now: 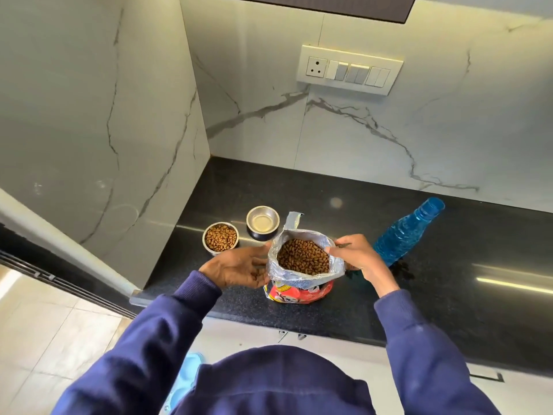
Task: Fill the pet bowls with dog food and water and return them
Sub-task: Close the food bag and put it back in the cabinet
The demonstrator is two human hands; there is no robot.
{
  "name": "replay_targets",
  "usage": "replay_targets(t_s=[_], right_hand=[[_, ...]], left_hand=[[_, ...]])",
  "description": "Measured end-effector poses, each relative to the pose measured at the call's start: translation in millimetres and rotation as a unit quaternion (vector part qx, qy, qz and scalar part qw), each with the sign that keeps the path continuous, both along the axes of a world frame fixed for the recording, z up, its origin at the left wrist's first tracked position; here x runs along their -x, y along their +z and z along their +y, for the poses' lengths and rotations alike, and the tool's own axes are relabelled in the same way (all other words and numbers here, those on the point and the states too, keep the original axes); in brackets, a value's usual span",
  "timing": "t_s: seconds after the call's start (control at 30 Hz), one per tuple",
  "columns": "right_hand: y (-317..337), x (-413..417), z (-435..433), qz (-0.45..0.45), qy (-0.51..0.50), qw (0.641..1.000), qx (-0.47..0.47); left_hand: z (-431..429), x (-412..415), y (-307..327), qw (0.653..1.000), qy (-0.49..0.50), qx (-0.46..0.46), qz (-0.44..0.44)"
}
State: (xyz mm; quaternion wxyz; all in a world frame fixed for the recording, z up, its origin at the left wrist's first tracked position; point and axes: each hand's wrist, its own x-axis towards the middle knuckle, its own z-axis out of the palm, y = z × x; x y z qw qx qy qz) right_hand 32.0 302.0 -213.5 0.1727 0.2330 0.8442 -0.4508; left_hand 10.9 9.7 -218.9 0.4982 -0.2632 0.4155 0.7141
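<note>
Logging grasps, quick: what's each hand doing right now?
Left hand: open, relaxed beside the food bag.
Right hand: pinches the bag's rim.

Home kitchen, I'd say — I'm at a black speckled stone countertop (449,295) set in a corner, with white marble-look wall panels (359,139) behind it and to my left. A wall plate (348,68) with one socket and a row of switches sits above it, and the dark underside of an overhead unit (329,4) is at the top edge. White cabinet fronts (526,393) below, pale tiled floor (45,339). On the counter: dog food bag (302,265), blue water bottle (404,232) — household stuff.
</note>
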Motion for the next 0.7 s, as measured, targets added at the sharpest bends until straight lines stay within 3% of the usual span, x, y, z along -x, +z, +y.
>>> replay_targets(t_s=[0.17,0.3,0.37,0.43,0.5,0.53,0.6,0.7], right_hand=[[-4,-2,-7,-0.029,-0.005,0.999,0.017],[-2,-4,-6,0.004,-0.014,1.000,0.008],[0,-4,-2,0.031,-0.011,0.999,-0.038],[1,-3,0,0.052,-0.012,0.996,-0.077],[4,-3,-2,0.064,0.005,0.993,-0.097],[5,-3,-4,0.067,0.020,0.992,-0.104],[6,-4,-6,0.078,0.025,0.993,-0.087],[5,-3,-6,0.100,0.012,0.995,-0.013]], left_hand=[[5,2,3,0.997,0.020,-0.026,0.074],[16,7,18,0.962,0.000,0.120,0.244],[14,9,25,0.889,-0.007,0.238,0.391],[12,12,33,0.777,-0.035,0.364,0.513],[15,12,37,0.675,-0.100,0.472,0.558],[18,10,37,0.647,-0.123,0.495,0.566],[24,8,36,0.653,-0.123,0.482,0.572],[29,6,43,0.699,-0.094,0.426,0.567]])
